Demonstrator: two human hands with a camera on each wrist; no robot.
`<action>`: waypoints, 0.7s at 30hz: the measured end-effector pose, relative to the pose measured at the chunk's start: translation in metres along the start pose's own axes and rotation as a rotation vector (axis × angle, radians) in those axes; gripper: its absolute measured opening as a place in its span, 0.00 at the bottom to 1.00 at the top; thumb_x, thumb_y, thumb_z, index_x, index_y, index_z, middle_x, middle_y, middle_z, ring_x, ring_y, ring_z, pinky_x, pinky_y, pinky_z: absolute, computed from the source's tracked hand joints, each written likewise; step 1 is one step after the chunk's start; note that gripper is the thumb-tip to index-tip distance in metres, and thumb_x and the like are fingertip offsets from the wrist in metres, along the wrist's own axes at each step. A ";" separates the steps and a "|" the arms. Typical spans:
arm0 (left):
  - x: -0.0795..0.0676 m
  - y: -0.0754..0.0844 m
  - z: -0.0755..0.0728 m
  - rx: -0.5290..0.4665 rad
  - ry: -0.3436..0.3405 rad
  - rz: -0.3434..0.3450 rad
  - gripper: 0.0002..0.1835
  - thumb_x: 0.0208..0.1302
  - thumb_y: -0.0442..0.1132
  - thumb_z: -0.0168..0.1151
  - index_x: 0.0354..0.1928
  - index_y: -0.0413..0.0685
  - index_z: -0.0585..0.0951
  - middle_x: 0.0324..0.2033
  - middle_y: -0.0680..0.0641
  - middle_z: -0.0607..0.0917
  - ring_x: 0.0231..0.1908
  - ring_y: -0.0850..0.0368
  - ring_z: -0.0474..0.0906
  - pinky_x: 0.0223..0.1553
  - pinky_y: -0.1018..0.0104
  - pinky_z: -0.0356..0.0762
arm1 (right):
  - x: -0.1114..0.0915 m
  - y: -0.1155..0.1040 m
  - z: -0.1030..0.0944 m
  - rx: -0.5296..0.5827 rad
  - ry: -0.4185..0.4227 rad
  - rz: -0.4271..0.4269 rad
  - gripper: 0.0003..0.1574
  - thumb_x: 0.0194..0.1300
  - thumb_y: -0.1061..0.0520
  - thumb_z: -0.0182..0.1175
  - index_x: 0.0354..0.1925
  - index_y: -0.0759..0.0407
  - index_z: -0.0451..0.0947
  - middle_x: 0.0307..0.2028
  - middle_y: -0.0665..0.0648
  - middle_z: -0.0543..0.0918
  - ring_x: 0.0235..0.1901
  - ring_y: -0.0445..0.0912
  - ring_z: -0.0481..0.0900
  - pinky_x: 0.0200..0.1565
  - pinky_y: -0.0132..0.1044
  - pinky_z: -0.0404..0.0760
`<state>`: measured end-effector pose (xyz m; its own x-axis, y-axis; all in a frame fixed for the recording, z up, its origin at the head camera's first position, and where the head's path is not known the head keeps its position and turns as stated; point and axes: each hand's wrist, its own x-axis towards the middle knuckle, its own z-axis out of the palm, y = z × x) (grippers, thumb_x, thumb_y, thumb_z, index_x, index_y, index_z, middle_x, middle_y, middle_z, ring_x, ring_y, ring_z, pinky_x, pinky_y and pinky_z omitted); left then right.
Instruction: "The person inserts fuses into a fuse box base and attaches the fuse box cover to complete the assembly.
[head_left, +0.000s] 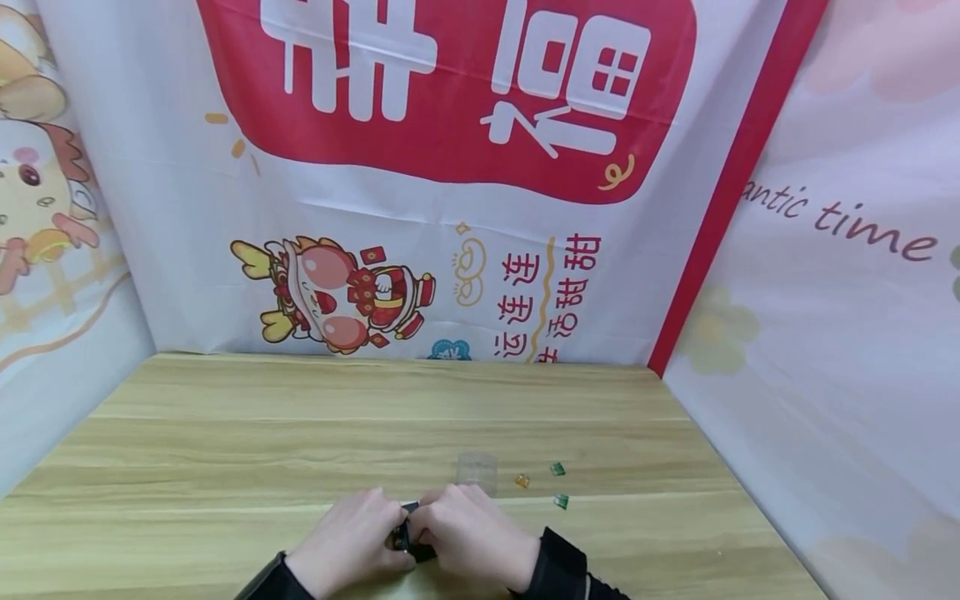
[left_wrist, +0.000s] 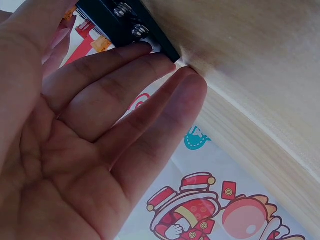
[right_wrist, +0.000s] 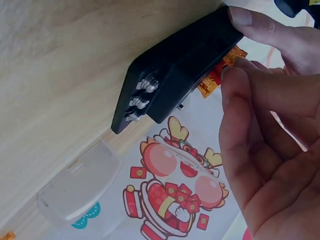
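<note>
A black fuse block (right_wrist: 172, 70) with metal terminal studs stands tilted close over the table, orange blade fuses (right_wrist: 208, 87) and a red blade fuse (right_wrist: 217, 73) in its face. My left hand (head_left: 360, 529) grips the block; its thumb lies on one end in the right wrist view, and fingers (left_wrist: 112, 82) reach under the block in the left wrist view. Bent at the fuse row, my right hand (head_left: 474, 533) pinches at the red fuse with its thumb and forefinger. Those fingertips partly hide the fuse.
Just beyond my right hand, a clear plastic cover (head_left: 477, 471) sits on the wooden table (head_left: 225, 450). Right of it lie an orange fuse (head_left: 522, 481) and two green fuses (head_left: 557, 469). Printed cloth (head_left: 450, 208) hangs behind the table's far edge.
</note>
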<state>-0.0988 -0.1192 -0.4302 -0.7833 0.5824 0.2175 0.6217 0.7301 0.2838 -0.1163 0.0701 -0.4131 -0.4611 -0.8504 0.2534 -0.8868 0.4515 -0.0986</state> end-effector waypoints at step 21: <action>0.000 -0.001 -0.001 0.045 0.026 0.020 0.16 0.42 0.52 0.72 0.18 0.59 0.72 0.14 0.63 0.64 0.17 0.66 0.57 0.18 0.69 0.56 | -0.002 0.001 -0.002 -0.129 -0.006 -0.084 0.11 0.58 0.59 0.65 0.32 0.39 0.84 0.26 0.36 0.70 0.22 0.27 0.61 0.21 0.19 0.57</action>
<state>-0.0995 -0.1201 -0.4299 -0.7705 0.5875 0.2473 0.6360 0.7345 0.2367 -0.1160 0.0727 -0.4115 -0.3861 -0.8879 0.2501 -0.9111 0.4095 0.0471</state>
